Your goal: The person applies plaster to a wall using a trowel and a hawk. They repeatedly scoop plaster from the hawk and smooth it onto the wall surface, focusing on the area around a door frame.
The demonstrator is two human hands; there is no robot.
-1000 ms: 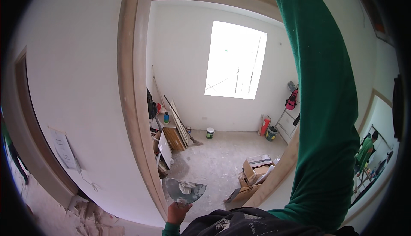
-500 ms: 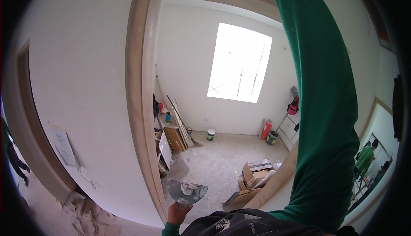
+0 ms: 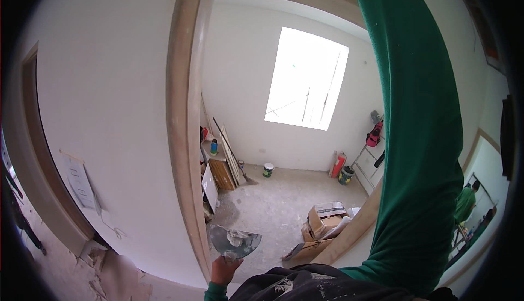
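Observation:
My left hand (image 3: 225, 271) is low in the picture, closed around the handle of a flat metal plaster hawk (image 3: 234, 242) that carries a lump of grey-white plaster. It hovers just beside the foot of a bare wooden door frame (image 3: 183, 137). My right arm, in a green sleeve (image 3: 420, 137), reaches straight up and out of the top of the picture. The right hand itself is out of sight. The white plastered wall (image 3: 109, 99) lies to the left of the frame.
Through the doorway lies a room with a dusty floor, cardboard boxes (image 3: 325, 222), a small paint bucket (image 3: 268, 170), leaning boards (image 3: 229, 156), a red extinguisher (image 3: 338, 164) and a bright window (image 3: 305, 80). A paper sheet (image 3: 79, 181) hangs on the wall. Another person in green (image 3: 465, 205) stands far right.
The view has shifted slightly, so the door frame now sits a little further right. My left hand and the hawk stay in the same low spot; the raised right arm is unchanged.

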